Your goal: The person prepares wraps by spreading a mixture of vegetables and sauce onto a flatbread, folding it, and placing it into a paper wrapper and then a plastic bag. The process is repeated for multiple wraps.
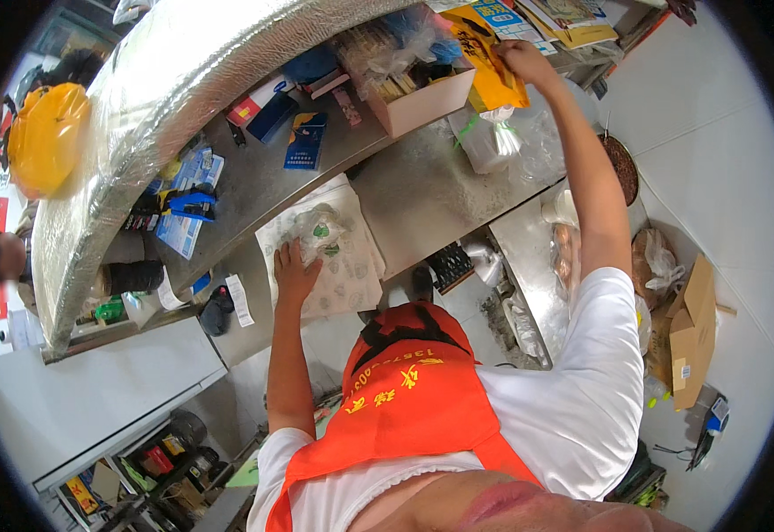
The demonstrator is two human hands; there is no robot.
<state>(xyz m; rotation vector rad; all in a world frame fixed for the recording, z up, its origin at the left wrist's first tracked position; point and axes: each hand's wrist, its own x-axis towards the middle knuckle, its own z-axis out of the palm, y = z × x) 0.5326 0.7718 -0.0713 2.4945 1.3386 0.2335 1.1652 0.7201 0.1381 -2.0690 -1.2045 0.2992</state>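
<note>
My right arm reaches far up to the right. Its hand (524,62) is closed on the edge of a yellow printed bag (480,55), which hangs at the shelf's front beside a white box. My left hand (297,273) lies with fingers apart on a stack of white printed paper sheets (343,288) on the metal counter. Just beyond its fingertips sits a clear plastic bag (320,229) with something green showing on or in it; the rest of its contents I cannot make out.
A white box (422,102) full of wrapped sticks and plastic stands on the metal shelf (351,146). Near it lie a dark blue card box (305,140) and clear bags (493,142). A foil-covered hood (139,115) curves overhead. An open cardboard box (693,332) stands at the right.
</note>
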